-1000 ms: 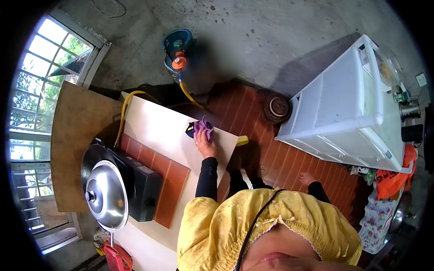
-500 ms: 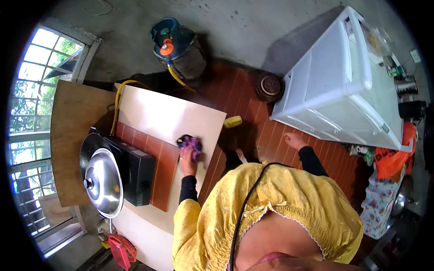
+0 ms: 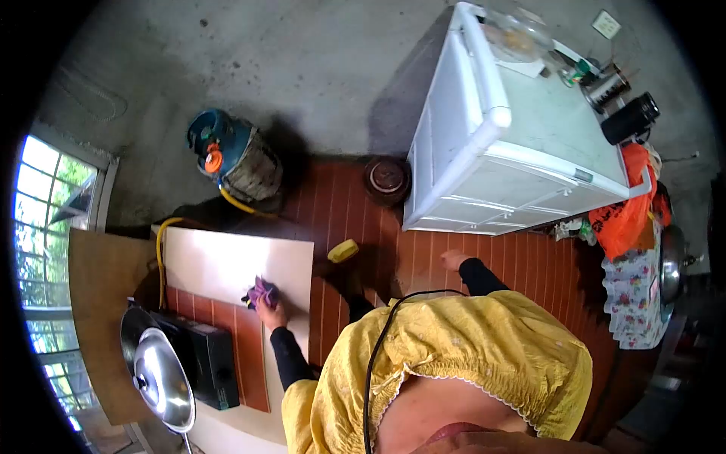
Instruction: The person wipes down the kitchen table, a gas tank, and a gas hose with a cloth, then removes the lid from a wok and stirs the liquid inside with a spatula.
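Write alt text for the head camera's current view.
A person's left hand holds a bunched purple cloth on a pale tabletop, near a black stove with a lidded wok. The right hand is held away from the table, apparently empty. Beyond stand a gas cylinder and a white cabinet.

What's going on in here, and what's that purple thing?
A person in a yellow top has their left hand on a bunched purple cloth, down on the pale tabletop. Their right hand is held out over the red floor, with nothing in it that I can see. Beside the cloth's end of the table is a black stove, with a shiny lid over a dark pan.
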### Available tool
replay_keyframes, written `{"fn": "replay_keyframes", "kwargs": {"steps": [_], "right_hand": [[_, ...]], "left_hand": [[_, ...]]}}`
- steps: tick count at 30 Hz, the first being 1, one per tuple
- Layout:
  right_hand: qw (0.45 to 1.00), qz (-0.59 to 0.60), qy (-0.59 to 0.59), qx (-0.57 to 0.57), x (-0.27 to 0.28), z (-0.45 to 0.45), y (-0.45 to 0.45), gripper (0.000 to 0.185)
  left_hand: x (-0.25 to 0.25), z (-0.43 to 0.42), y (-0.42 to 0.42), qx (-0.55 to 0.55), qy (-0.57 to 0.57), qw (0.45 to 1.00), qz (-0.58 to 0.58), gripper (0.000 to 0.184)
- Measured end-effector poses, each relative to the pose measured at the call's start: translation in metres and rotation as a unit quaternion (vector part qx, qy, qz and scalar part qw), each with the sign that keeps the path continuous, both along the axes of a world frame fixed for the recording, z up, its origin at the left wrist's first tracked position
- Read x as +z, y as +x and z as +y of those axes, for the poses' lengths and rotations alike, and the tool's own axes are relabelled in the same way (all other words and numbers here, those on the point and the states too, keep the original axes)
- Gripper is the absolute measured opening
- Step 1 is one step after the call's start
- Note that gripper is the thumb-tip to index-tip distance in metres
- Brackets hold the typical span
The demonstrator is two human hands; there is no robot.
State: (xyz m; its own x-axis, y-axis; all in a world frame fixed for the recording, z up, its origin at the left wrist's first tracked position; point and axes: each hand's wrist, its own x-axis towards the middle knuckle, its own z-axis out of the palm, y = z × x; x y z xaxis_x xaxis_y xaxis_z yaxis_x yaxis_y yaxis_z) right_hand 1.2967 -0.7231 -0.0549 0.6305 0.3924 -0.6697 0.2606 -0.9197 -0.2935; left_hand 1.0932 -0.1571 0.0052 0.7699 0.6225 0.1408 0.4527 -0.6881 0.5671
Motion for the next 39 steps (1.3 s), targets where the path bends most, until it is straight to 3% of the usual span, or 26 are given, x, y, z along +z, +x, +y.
{"fn": "replay_keyframes", "kwargs": {"steps": [1, 2, 3, 5, 6, 7, 9, 11, 12, 13, 15, 16, 17, 19, 21, 23, 25, 26, 27, 29, 31, 32, 33, 34, 37, 39], "right_hand": [[1.000, -0.011, 0.012, 0.018, 0.002, 0.005, 0.005, 0.034], [1.000, -0.018, 0.015, 0.011, 0.011, 0.012, 0.009, 0.034], [0.998, -0.015, 0.063, -0.002, 0.027, 0.019, 0.011, 0.033], [0.993, -0.017, 0.113, -0.023, 0.049, 0.035, 0.016, 0.033], [0.987, -0.011, 0.154, -0.039, 0.053, 0.041, 0.017, 0.033], [0.979, -0.004, 0.195, -0.053, 0.056, 0.045, 0.017, 0.033], [0.979, -0.003, 0.200, -0.046, 0.054, 0.055, 0.017, 0.034], [0.975, 0.026, 0.219, -0.043, 0.064, 0.074, 0.020, 0.037], [0.970, 0.052, 0.231, -0.051, 0.073, 0.086, 0.019, 0.039], [0.961, 0.074, 0.257, -0.065, 0.083, 0.102, 0.020, 0.039], [0.911, 0.074, 0.403, -0.046, 0.157, 0.138, 0.015, 0.041], [0.877, 0.066, 0.474, -0.039, 0.146, 0.159, 0.016, 0.047], [0.825, 0.126, 0.547, -0.067, 0.178, 0.173, 0.010, 0.059], [0.806, 0.109, 0.579, -0.054, 0.224, 0.191, 0.002, 0.068], [0.812, -0.114, 0.572, 0.018, 0.238, 0.200, -0.002, 0.067], [0.805, -0.164, 0.570, -0.022, 0.256, 0.187, -0.002, 0.066], [0.809, -0.001, 0.572, -0.135, 0.271, 0.160, 0.003, 0.056], [0.786, -0.076, 0.603, -0.117, 0.278, 0.149, 0.005, 0.045], [0.762, -0.006, 0.641, -0.091, 0.288, 0.130, 0.009, 0.041], [0.793, -0.058, 0.603, -0.067, 0.346, 0.086, 0.015, 0.038], [0.737, -0.179, 0.642, -0.113, 0.392, 0.041, 0.028, 0.035], [0.693, -0.278, 0.645, -0.164, 0.395, 0.019, 0.046, 0.034], [0.676, -0.348, 0.590, -0.272, 0.397, -0.009, 0.067, 0.035], [0.622, -0.528, 0.519, -0.254, 0.413, -0.030, 0.088, 0.039], [0.648, -0.704, 0.112, -0.267, 0.406, -0.120, 0.169, 0.038], [0.749, -0.544, -0.050, -0.376, 0.408, -0.147, 0.204, 0.035]], "left_hand": [[-0.029, 0.019, -0.008, 0.047, -0.216, 0.972, -0.083, 0.039], [-0.014, 0.020, -0.006, 0.113, -0.313, 0.938, -0.097, 0.035], [-0.014, 0.030, -0.010, 0.058, -0.185, 0.966, -0.171, 0.035], [0.047, 0.017, 0.001, 0.171, -0.260, 0.914, -0.259, 0.038], [0.049, 0.027, -0.001, 0.188, -0.210, 0.911, -0.303, 0.040], [0.083, 0.019, 0.001, 0.241, -0.298, 0.877, -0.288, 0.037], [0.085, 0.029, 0.002, 0.246, -0.182, 0.884, -0.353, 0.035], [0.111, 0.017, 0.011, 0.242, -0.289, 0.867, -0.325, 0.035], [0.119, -0.002, 0.027, 0.227, -0.292, 0.849, -0.378, 0.035], [0.142, -0.030, 0.038, 0.135, -0.354, 0.853, -0.359, 0.036], [0.206, -0.115, 0.078, 0.084, -0.456, 0.816, -0.344, 0.037], [0.195, -0.128, 0.090, 0.022, -0.525, 0.794, -0.307, 0.037], [0.181, -0.141, 0.100, -0.039, -0.588, 0.763, -0.266, 0.041], [0.181, -0.193, 0.121, -0.130, -0.638, 0.724, -0.226, 0.050], [0.191, -0.236, 0.135, -0.198, -0.751, 0.604, -0.178, 0.057], [0.195, -0.257, 0.139, -0.230, -0.736, 0.614, -0.168, 0.055], [0.206, -0.254, 0.135, -0.250, -0.747, 0.597, -0.151, 0.056], [0.214, -0.250, 0.129, -0.241, -0.766, 0.585, -0.115, 0.056], [0.216, -0.243, 0.125, -0.232, -0.783, 0.572, -0.080, 0.056], [0.210, -0.229, 0.117, -0.247, -0.786, 0.562, -0.067, 0.054], [0.206, -0.221, 0.105, -0.173, -0.740, 0.646, -0.073, 0.051], [0.199, -0.212, 0.097, -0.176, -0.739, 0.646, -0.072, 0.051], [0.189, -0.202, 0.089, -0.150, -0.742, 0.648, -0.082, 0.047], [0.183, -0.194, 0.081, -0.125, -0.744, 0.649, -0.093, 0.044], [0.186, -0.183, 0.060, -0.091, -0.734, 0.663, -0.116, 0.041], [0.187, -0.179, 0.047, -0.073, -0.727, 0.670, -0.130, 0.041]]}}
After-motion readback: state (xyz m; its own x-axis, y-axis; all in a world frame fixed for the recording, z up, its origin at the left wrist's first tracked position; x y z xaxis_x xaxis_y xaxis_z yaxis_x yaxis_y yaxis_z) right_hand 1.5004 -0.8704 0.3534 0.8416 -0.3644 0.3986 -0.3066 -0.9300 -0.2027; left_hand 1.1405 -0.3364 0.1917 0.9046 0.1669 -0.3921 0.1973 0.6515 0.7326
